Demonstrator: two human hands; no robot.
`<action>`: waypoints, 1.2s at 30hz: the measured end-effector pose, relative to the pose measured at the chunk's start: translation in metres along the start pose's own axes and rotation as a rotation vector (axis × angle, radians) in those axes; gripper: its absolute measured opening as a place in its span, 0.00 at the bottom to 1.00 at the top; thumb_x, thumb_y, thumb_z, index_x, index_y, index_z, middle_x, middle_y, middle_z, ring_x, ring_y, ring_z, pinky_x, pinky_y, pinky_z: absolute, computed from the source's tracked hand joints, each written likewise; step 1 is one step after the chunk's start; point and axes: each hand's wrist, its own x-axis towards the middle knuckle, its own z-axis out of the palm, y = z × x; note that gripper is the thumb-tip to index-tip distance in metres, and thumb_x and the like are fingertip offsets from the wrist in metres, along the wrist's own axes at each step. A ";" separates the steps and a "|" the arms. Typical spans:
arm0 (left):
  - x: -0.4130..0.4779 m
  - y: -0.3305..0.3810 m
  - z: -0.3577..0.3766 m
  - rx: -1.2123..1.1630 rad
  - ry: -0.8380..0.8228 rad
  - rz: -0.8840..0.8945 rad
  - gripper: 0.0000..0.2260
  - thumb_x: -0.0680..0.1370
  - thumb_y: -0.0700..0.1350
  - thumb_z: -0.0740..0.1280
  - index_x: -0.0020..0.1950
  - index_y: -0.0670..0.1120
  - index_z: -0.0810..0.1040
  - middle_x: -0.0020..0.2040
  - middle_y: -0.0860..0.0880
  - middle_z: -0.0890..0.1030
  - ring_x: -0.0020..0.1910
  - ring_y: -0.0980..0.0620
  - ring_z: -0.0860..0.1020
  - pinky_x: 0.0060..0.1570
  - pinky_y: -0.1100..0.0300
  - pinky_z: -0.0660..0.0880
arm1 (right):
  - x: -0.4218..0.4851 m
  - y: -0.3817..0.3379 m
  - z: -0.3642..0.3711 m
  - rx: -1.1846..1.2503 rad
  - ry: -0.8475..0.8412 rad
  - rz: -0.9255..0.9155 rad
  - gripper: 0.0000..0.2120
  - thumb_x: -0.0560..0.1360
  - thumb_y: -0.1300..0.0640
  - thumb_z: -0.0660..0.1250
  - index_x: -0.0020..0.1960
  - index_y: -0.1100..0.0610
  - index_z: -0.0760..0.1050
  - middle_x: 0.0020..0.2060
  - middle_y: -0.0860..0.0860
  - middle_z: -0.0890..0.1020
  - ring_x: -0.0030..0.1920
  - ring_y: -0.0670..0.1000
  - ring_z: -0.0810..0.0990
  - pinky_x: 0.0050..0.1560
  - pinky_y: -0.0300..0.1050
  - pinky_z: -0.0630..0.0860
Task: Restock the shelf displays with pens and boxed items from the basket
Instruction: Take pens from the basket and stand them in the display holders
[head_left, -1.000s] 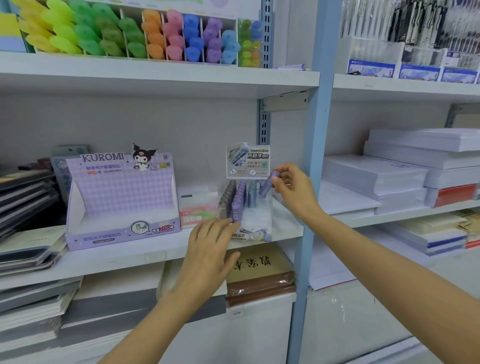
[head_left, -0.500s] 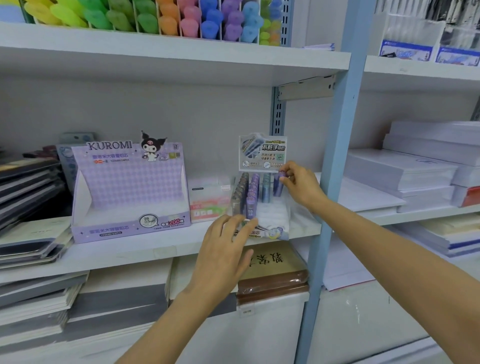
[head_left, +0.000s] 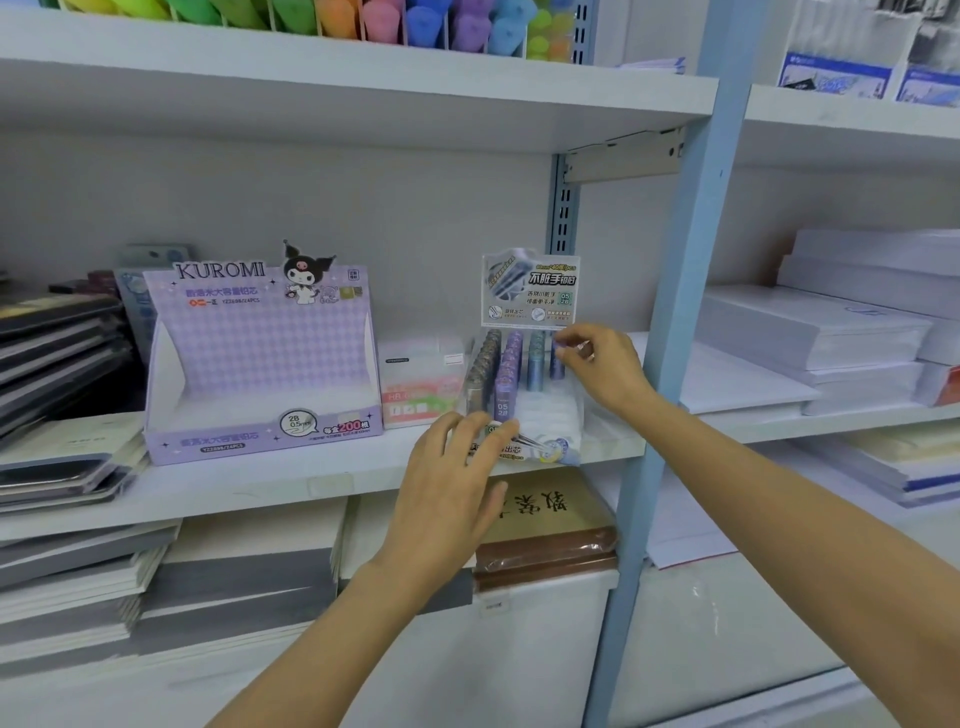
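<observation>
- Our right hand (head_left: 602, 369) pinches a slim bluish-purple tube (head_left: 557, 366) near its top, thumb and fingertips curled round it. This is the piece being stocked.
- The tube stands upright, long axis vertical, at the back right of the clear display tray (head_left: 553, 415). The tray sits on the middle shelf (head_left: 260, 483), just left of the blue upright post (head_left: 675, 312).
- The slot lies straight below the right hand, so we judge the coming move to be a short push down along the tube's own axis. The right hand is the nearer one.
- Our left hand (head_left: 447, 483) is apart from the right, fingers fairly straight and touching the tray's front lip. It holds nothing — steadying the tray, we think.
- The tray's left rows are full of grey tubes (head_left: 480, 374) and purple tubes (head_left: 506, 374), and a teal tube (head_left: 535, 364) stands just beside ours. The front right slots look bare.
- Whether the tube's foot is seated yet we cannot tell — the tray wall blurs it. The basket is not in view.
</observation>
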 end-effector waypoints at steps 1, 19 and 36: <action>-0.001 0.000 -0.001 -0.011 -0.014 0.001 0.24 0.77 0.45 0.69 0.72 0.48 0.70 0.68 0.46 0.73 0.69 0.42 0.67 0.67 0.47 0.68 | -0.006 -0.003 -0.002 -0.009 0.010 -0.024 0.11 0.78 0.59 0.67 0.59 0.58 0.78 0.54 0.55 0.80 0.46 0.48 0.74 0.48 0.40 0.68; -0.309 -0.032 0.086 -0.092 -0.509 -0.527 0.17 0.72 0.33 0.71 0.60 0.41 0.78 0.58 0.44 0.79 0.55 0.42 0.79 0.56 0.54 0.70 | -0.295 0.000 0.174 0.491 -0.970 -0.101 0.05 0.76 0.56 0.69 0.49 0.57 0.82 0.41 0.43 0.82 0.39 0.41 0.77 0.42 0.37 0.73; -0.471 -0.024 0.135 -0.147 -0.753 -0.722 0.28 0.69 0.38 0.77 0.68 0.39 0.75 0.71 0.44 0.72 0.62 0.47 0.78 0.58 0.51 0.76 | -0.471 0.069 0.314 -0.089 -1.269 0.206 0.23 0.71 0.39 0.70 0.59 0.52 0.73 0.48 0.49 0.81 0.47 0.51 0.79 0.41 0.43 0.71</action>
